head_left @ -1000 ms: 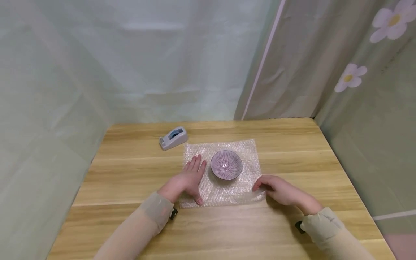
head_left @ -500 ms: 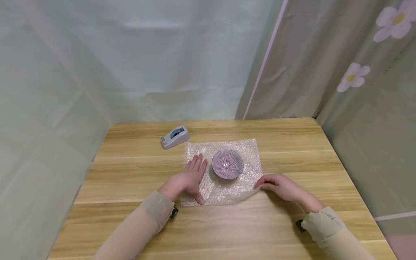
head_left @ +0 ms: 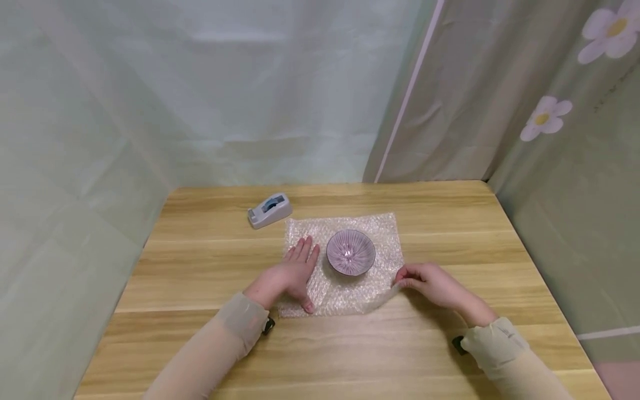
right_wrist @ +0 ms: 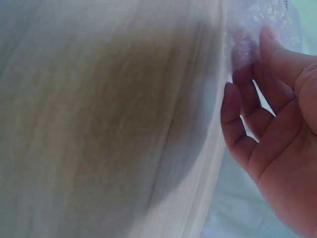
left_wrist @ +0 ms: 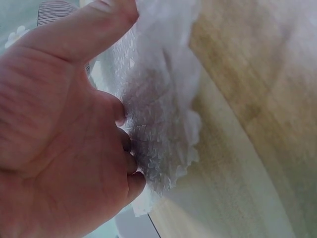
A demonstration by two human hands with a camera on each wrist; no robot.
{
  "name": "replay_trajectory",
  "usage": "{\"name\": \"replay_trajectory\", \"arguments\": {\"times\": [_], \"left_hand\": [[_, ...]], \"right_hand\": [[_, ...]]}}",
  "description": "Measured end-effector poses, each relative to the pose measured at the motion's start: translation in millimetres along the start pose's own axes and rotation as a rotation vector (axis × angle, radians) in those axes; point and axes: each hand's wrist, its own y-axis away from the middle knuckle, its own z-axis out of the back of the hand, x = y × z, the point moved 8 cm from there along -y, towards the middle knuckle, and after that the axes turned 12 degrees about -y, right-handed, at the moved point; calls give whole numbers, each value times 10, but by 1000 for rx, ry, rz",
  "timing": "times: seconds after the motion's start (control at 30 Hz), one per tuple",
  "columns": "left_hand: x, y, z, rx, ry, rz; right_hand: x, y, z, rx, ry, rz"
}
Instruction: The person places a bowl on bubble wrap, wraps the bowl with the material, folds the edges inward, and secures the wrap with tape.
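A small bowl (head_left: 350, 253) with purple radiating stripes stands upright on a sheet of clear bubble wrap (head_left: 340, 300). My left hand (head_left: 295, 275) lies with spread, straight fingers on the sheet's left side, beside the bowl but apart from it. At the near right corner, my right hand (head_left: 425, 283) pinches the bubble wrap between thumb and fingers and holds that corner lifted off the table. The right wrist view shows the wrap's edge (right_wrist: 262, 12) between thumb and fingertips. In the left wrist view the sheet (left_wrist: 158, 99) extends past the fingers, with part of the bowl (left_wrist: 54, 12) behind the thumb.
A grey tape dispenser (head_left: 270, 210) sits behind the sheet's far left corner. Everything rests on a wooden table (head_left: 200, 266). Pale fabric curtains (head_left: 240, 100) hang along its back and sides.
My right hand has taken hold of the near right corner of the bubble wrap and raised it slightly, moving a little away from me. The left hand and bowl have stayed in place.
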Motion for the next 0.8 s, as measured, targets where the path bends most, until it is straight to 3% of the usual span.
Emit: {"name": "replay_trajectory", "arguments": {"times": [0.43, 0.8], "left_hand": [[26, -41, -52, -5, 6, 1], [28, -49, -56, -5, -4, 2]], "right_hand": [[102, -47, 145, -169, -37, 22], [242, -13, 214, -252, 50, 208]]}}
